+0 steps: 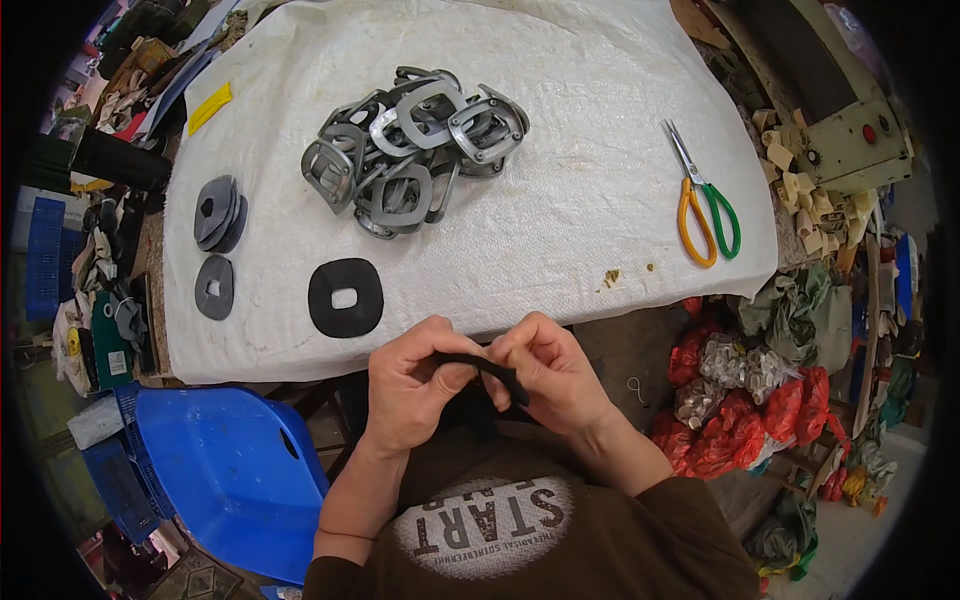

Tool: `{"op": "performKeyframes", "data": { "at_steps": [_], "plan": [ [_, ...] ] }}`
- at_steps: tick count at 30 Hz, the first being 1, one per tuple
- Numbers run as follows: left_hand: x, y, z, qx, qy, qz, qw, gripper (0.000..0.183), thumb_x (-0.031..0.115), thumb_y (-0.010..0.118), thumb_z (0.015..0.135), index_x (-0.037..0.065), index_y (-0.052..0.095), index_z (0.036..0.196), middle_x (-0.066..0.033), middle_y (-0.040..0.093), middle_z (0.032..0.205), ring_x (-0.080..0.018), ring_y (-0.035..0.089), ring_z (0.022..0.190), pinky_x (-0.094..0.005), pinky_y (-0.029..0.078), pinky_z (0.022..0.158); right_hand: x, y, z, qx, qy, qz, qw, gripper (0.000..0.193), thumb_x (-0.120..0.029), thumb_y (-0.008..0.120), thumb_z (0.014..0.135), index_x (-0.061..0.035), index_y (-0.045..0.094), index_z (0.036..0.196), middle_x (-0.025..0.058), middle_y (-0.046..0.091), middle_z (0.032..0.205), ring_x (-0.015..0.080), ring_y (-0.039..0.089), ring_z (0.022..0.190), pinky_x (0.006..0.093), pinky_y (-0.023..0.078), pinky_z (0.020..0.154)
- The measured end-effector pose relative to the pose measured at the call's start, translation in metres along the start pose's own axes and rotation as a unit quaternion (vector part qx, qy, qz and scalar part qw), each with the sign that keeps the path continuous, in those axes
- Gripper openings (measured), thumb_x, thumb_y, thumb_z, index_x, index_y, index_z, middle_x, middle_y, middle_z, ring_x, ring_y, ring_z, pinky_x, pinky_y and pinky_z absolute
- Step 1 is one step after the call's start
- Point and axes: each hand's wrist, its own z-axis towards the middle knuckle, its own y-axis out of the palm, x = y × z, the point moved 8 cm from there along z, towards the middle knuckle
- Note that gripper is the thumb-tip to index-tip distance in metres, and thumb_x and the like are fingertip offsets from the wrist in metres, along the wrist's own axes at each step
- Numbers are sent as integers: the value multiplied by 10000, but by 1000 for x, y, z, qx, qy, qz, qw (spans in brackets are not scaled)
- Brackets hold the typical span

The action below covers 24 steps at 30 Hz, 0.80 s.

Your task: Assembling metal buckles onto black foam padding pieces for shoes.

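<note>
Both of my hands meet at the near edge of the table, pinching a bent black pad [474, 362] between them. The fingers of my left hand [412, 385] are closed on its left end; those of my right hand [548, 375] are closed on its right part. Just beyond them a flat black pad [346, 312] with a small rectangular hole lies on the white cloth. To the left are a single grey pad [214, 288] and a small stack of grey pads [219, 214]. A heap of grey metal frames [410, 145] sits farther back.
Scissors [700, 205] with orange and green handles lie on the right of the white-covered table [580, 150]. A yellow strip [210, 108] is at the far left. A blue plastic chair [225, 470] stands at lower left, red bags [735, 425] at lower right.
</note>
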Motion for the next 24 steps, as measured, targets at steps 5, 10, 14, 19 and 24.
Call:
{"op": "performKeyframes", "data": {
  "at_steps": [5,10,14,19,24],
  "plan": [
    [-2,0,0,21,-45,-74,996,182,141,613,837,-32,584,886,-39,542,755,-100,520,691,-211,409,637,-10,-1,0,-5,-58,-125,990,132,-131,536,883,-18,476,912,90,561,826,140,552,751,269,460,688],
    [-4,-3,0,19,-46,-26,998,190,148,624,830,-33,587,872,-34,534,743,-89,501,670,-204,395,614,-16,1,-2,-10,-114,-172,978,145,-150,526,891,-17,470,911,91,565,845,135,548,780,258,442,702],
    [-4,-6,-2,50,-51,22,997,272,246,674,781,-15,600,796,-28,521,686,-93,445,632,-220,329,571,-9,-2,-4,36,-79,-150,985,137,-147,536,885,-24,474,877,82,555,848,125,532,774,251,423,707],
    [-1,-1,-1,8,1,34,999,149,137,651,799,-2,616,837,-18,511,703,-78,445,616,-206,331,537,3,-3,-5,30,-17,-21,999,136,-132,560,854,-50,472,792,73,517,759,151,474,737,295,367,693],
    [10,7,0,-24,68,99,992,137,129,657,788,4,613,822,-38,525,699,-102,456,585,-216,343,528,10,-9,-4,20,16,24,999,147,-158,567,856,-43,478,836,77,533,783,148,503,720,276,402,661]
  ]
}}
